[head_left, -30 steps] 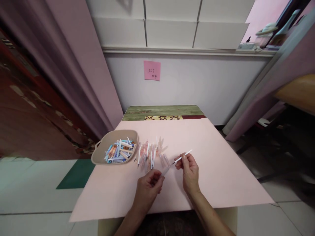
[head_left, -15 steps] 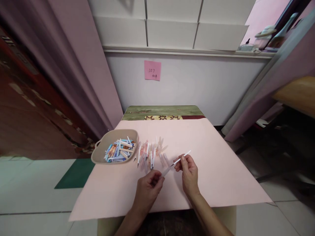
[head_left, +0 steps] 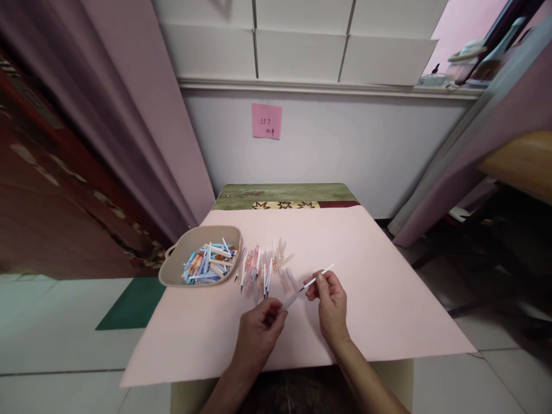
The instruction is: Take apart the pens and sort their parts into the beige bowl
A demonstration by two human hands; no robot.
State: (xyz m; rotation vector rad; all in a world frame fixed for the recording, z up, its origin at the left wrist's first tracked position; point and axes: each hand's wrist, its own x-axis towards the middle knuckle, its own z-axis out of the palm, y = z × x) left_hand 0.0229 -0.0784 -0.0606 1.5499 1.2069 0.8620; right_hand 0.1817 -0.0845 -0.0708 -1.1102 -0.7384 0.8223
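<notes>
My left hand (head_left: 260, 329) is closed on a translucent, pale pen barrel (head_left: 290, 301), which points up and to the right. Between the thumb and fingers of my right hand (head_left: 333, 305) is a slim white pen refill (head_left: 321, 275) with a dark tip. That tip meets the barrel's upper end; whether it is inside I cannot tell. Just beyond my hands lies a loose pile of pinkish clear pen barrels (head_left: 254, 259) and white dark-tipped refills (head_left: 269, 277). A few clear barrels (head_left: 288, 279) lie at the pile's right side.
A beige basket (head_left: 172, 270) with blue, white and orange-brown pens and pen parts stands left of the pile. A pink cloth (head_left: 366, 322) covers most of the table, whose green patterned top (head_left: 284, 192) shows at the back. A pink note (head_left: 266, 121) hangs on the wall.
Both hands keep nearly the same pose, with refill tip and barrel end still together. Only the camera's view has shifted slightly.
</notes>
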